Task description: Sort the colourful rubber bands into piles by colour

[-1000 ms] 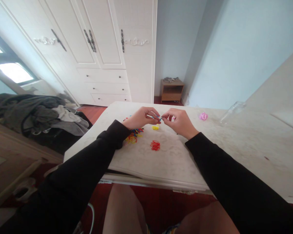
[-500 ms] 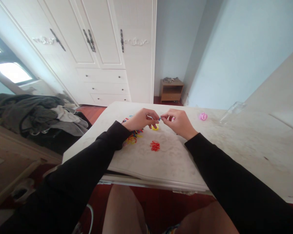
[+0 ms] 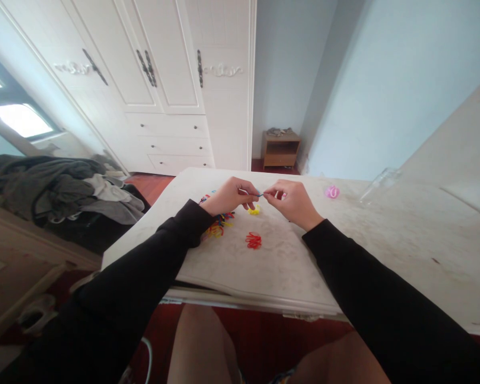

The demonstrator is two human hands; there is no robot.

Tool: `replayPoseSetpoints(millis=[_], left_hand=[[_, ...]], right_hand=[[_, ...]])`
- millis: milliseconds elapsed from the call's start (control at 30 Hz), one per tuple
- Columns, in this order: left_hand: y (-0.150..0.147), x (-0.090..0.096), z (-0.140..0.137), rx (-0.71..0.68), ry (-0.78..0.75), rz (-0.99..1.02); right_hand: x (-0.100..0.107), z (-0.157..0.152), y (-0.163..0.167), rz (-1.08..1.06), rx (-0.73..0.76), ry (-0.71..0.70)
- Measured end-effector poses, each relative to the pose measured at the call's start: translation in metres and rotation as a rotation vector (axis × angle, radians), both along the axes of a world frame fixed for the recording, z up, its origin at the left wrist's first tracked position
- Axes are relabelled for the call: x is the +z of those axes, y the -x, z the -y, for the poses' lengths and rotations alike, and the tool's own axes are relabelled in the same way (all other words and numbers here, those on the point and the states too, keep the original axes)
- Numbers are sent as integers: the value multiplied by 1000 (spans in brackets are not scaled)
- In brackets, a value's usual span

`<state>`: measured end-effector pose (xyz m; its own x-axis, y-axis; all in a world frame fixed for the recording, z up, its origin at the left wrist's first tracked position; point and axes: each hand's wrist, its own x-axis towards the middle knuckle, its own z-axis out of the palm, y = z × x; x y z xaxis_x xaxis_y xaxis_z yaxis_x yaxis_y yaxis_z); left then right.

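Observation:
Between my two hands, above the table, a small blue rubber band (image 3: 260, 194) is pinched at both ends. My left hand (image 3: 239, 194) closes thumb and finger on one end, and my right hand (image 3: 286, 197) grips the other. Just below the fingers lies a yellow bunch of bands (image 3: 254, 210), partly covered by my left hand. A red bunch of bands (image 3: 253, 240) rests nearer to me. Under my left wrist spreads a mixed pile of coloured bands (image 3: 219, 226), partly hidden by the arm.
On the white table (image 3: 280, 266), a pink bunch of bands (image 3: 332, 192) and a clear bottle lying on its side (image 3: 380, 186) are to the right. Heaped clothes (image 3: 72, 186) sit at the left. A wardrobe (image 3: 164, 69) and a small wooden cabinet (image 3: 281, 149) stand beyond.
The blue band now looks drawn straighter between my fingertips. My hands have otherwise barely moved.

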<state>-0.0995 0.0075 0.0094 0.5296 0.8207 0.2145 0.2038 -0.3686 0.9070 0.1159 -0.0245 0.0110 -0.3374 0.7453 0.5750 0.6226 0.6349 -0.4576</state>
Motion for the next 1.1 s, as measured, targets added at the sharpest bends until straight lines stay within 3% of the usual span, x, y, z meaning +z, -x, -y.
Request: replayPoseSetpoints(millis=[300, 533, 733, 933, 1100], left_hand=[[4, 1, -4, 93, -44, 28], [19, 14, -10, 236, -90, 69], [7, -1, -13, 167, -19, 42], [10, -12, -25, 336, -76, -79], [7, -15, -29, 353, -196, -205]], right_hand=[[2, 2, 3, -31, -45, -2], [12, 0, -7, -177, -238, -110], [-3, 0, 8, -69, -111, -12], [-4, -1, 6, -90, -150, -8], [-2, 1, 8, -68, -144, 10]])
